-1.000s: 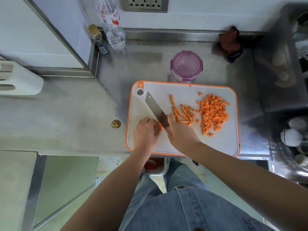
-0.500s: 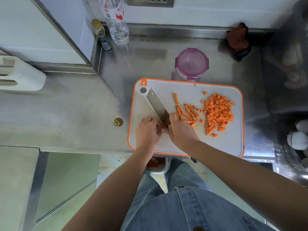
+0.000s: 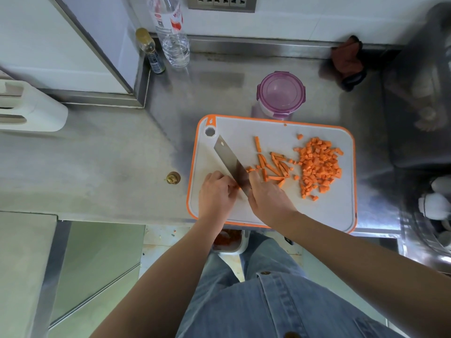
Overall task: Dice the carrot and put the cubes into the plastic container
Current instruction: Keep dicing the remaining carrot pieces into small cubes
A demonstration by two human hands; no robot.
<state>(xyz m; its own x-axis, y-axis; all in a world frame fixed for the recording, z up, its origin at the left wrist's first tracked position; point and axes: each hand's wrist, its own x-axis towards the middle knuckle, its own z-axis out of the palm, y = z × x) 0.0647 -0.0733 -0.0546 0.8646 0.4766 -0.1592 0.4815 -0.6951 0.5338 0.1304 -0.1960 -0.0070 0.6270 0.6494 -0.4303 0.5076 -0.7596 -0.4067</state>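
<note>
Probably stiff and roll-prone, the thin orange carrot sticks (image 3: 236, 188) sit pinched by the left hand (image 3: 216, 194) beside the broad steel knife (image 3: 229, 160) gripped in the right hand (image 3: 268, 200).

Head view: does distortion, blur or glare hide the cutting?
Head view: fisheye bends the counter edges; cutting board, carrot cubes and knife are sharp, evenly lit, no glare; the frame's far right is dim and smeared; the left hand hides most of the carrot piece.

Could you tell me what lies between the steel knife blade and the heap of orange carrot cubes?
In the head view, thin orange carrot sticks lie scattered there.
</note>
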